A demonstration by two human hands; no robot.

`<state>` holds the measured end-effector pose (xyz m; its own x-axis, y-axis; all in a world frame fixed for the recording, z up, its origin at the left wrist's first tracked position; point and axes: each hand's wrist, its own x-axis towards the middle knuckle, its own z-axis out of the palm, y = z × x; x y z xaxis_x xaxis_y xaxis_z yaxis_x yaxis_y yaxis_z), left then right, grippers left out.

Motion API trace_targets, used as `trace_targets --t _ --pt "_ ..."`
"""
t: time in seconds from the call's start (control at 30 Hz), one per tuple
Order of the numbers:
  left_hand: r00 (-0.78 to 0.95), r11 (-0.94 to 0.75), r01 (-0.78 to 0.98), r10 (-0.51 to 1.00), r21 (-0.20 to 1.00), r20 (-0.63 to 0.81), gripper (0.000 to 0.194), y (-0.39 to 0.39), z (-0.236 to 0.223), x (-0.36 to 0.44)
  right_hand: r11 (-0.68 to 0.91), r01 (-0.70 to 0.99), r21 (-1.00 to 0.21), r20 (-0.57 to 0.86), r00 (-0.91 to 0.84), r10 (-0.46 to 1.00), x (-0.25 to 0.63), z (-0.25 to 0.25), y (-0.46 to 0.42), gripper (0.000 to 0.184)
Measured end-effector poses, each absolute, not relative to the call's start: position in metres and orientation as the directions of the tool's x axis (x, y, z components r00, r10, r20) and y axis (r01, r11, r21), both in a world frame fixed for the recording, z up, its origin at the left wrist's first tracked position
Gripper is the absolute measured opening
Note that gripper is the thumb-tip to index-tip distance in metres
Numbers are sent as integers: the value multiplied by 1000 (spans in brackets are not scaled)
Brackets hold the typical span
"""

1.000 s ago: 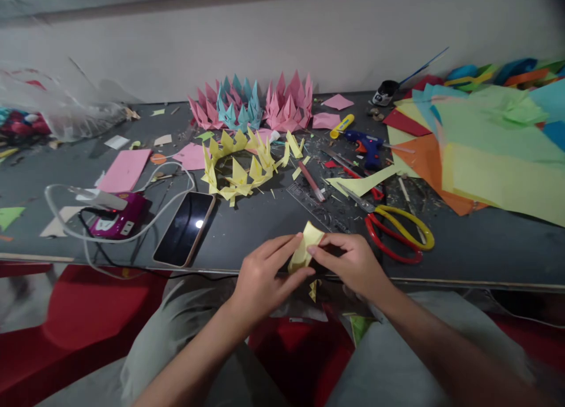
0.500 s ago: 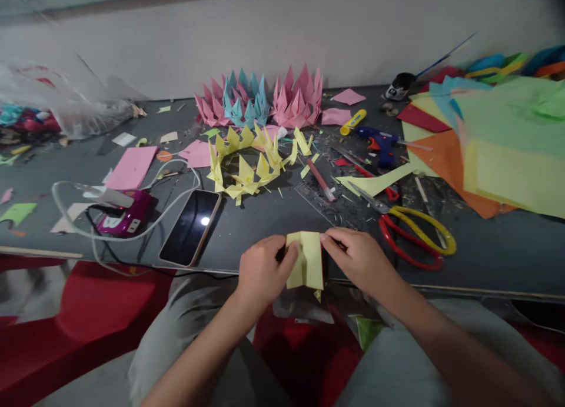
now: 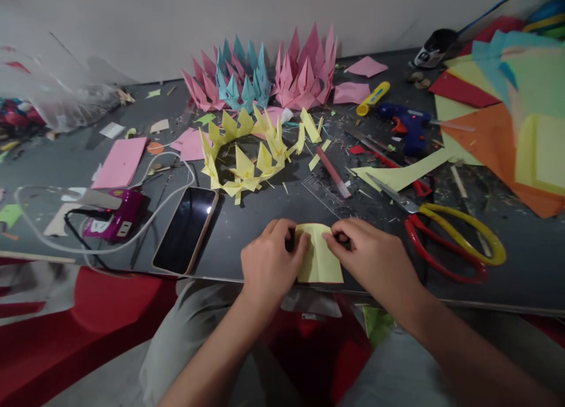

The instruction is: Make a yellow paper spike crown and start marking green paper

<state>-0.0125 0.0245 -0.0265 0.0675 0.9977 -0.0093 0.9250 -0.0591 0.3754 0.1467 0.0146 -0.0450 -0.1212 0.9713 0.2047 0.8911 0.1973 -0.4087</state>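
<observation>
A small yellow sheet of paper (image 3: 318,260), with a crease down its middle, is held at the table's front edge. My left hand (image 3: 271,257) pinches its left side between thumb and curled fingers. On the opposite side, my right hand (image 3: 371,257) grips the upper right corner the same way. Beyond the hands stands a ring of folded yellow paper points (image 3: 238,177), with loose yellow folded pieces (image 3: 310,126) beside it. Scissors with red and yellow handles (image 3: 445,233) lie to the right of my right hand, their blades partly over a yellow paper strip (image 3: 404,170).
A phone (image 3: 185,230) and a purple power adapter (image 3: 117,216) with looping cables lie on the left. Pink folded-paper crowns (image 3: 304,77) and a blue one (image 3: 242,83) stand at the back. A blue glue gun (image 3: 408,124) and coloured sheets (image 3: 489,136) occupy the right.
The yellow paper has gone from folded up to opened out, its crease now showing. Both hands have shifted their grip to its two sides, and the camera view has moved closer to the table.
</observation>
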Motion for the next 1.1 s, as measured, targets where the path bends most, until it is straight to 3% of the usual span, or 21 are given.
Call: trace_targets --t 0.13,0.33,0.53,0.73,0.93,1.1 --pt "106 -139 914 989 382 106 10 28 -31 -12 190 879 -437 237 -92 967 148 -44 18 20" --pt "122 -174 930 977 322 176 8 29 -33 -8 162 918 -363 223 -83 971 146 -46 22 20" --pt "255 -339 904 917 262 308 8 26 -37 -9 388 849 -359 336 -270 902 152 -50 18 16" --pt "407 -487 841 856 236 319 10 24 -37 -12 544 751 -374 362 -422 831 163 -53 19 20" --pt "507 -583 769 806 261 307 13 24 -38 -17 608 701 -373 347 -502 792 169 -53 21 25" --pt "553 -620 755 777 213 302 14 26 -39 -22 628 693 -354 349 -525 776 170 -54 22 27"
